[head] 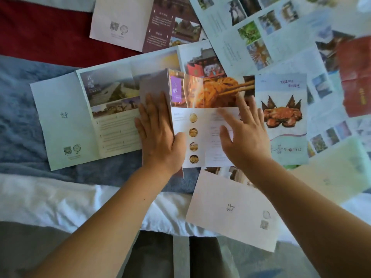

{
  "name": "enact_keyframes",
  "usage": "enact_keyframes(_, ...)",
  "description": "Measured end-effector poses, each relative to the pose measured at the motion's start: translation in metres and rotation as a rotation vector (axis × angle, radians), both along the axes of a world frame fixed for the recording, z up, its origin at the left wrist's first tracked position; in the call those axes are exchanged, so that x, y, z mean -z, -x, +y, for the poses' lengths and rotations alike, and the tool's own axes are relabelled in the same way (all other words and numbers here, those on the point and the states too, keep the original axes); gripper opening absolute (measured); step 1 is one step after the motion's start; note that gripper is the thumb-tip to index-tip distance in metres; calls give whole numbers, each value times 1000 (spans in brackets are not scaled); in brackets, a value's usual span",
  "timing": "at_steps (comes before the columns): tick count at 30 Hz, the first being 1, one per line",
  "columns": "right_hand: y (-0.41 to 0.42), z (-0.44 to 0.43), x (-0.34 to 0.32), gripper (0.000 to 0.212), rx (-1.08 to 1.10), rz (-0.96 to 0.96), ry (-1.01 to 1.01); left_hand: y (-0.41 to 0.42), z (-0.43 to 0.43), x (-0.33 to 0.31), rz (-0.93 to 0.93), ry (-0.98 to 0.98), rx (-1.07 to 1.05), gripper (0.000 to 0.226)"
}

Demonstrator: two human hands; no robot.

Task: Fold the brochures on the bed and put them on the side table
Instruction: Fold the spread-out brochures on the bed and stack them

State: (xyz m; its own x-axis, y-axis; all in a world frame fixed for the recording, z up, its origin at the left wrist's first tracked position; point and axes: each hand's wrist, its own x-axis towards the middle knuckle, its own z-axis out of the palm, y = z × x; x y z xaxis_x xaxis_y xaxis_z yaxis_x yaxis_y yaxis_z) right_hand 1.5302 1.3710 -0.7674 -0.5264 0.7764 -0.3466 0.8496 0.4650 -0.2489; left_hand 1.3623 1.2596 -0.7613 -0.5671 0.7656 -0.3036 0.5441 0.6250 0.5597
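Left hand flat, fingers straight, pressing folded-over panel of food brochure at frame centre. Right hand spread wide over brochure's 3 o'clock panel; blurred, contact unclear. Purple tab reads "小"; other print too small. Brochure shows noodles-and-chopsticks photo and four round dish photos on white. Crab brochure just beside at 3 o'clock. Unfolded brochure with QR code at 9 o'clock. Blue blanket, white sheet, red cover beneath.

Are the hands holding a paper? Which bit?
Nothing is gripped. The left hand presses flat on the folded flap of the noodle brochure; the right hand is spread open over its right part.
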Motion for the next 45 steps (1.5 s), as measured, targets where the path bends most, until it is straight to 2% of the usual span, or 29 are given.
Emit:
enact_keyframes(4, -51, 19, 0, 65, 132, -199, -48, -19, 22, -7, 41, 5, 52, 96)
enact_keyframes(6, -79, 22, 4, 67, 168, -169, -6, -28, 31, -10, 57, -12, 92, 97)
enact_keyframes(9, -110, 18, 13, 68, 138, -28, 67, -49, 43, -9, 53, -18, 140, 94)
enact_keyframes(14, -125, 23, 17, 70, 158, 85, 171, -93, 63, -2, 23, -26, 268, 92)
enact_keyframes(17, -139, 21, 18, 73, 189, -23, 93, -125, 77, 0, 15, -1, 338, 95)
enact_keyframes(20, -148, 14, 23, 67, 253, -135, 13, -146, 86, 8, 105, 96, 372, 94)
enact_keyframes(23, -160, 15, 31, 72, 222, -84, -3, -160, 95, 24, 222, 200, 384, 91)
enact_keyframes(25, -165, 15, 35, 67, 227, 0, 13, -168, 99, 35, 286, 233, 393, 88)
enact_keyframes(31, -164, 13, 47, 62, 262, 42, -34, -174, 91, 59, 470, 178, 434, 81)
enact_keyframes(40, -155, 8, 47, 64, 258, -43, -79, -165, 90, 59, 491, 151, 455, 88)
enact_keyframes(45, -118, -3, 36, 62, 190, -64, -22, -121, 77, 62, 489, 156, 459, 88)
